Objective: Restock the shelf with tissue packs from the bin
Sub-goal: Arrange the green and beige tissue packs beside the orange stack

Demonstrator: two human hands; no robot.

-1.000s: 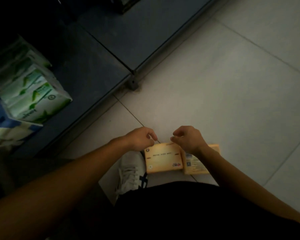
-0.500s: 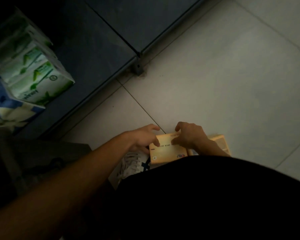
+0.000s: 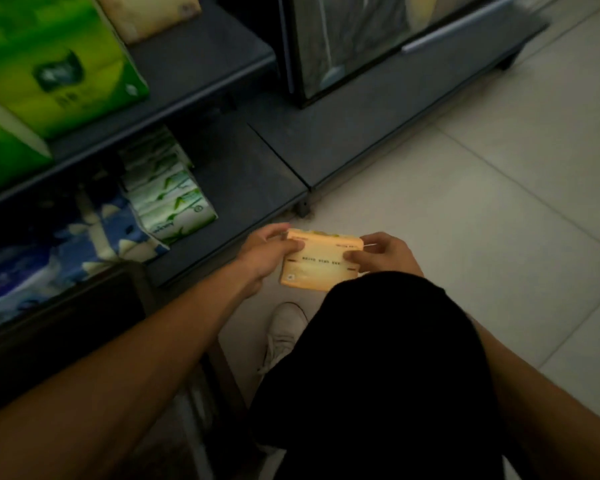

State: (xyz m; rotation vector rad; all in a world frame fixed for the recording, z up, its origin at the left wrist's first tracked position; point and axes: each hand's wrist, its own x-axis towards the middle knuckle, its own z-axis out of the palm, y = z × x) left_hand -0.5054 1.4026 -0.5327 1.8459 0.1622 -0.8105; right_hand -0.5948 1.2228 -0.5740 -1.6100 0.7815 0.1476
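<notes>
gripping flat rectangular orange tissue pack (image 3: 321, 263), both hands

Near-right corner of tissue pack (image 3: 317, 271) hidden behind dark knee (image 3: 378, 358), its print too blurred to read; green packs (image 3: 49, 64) far left cut by picture edge.

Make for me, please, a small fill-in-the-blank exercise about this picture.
The left hand and right hand grip one orange tissue pack; the shoe near it is ____.
The big pack on the upper shelf is ____.
The blue pack lies on the ____ shelf.
Missing words: white, green, lower.
</notes>
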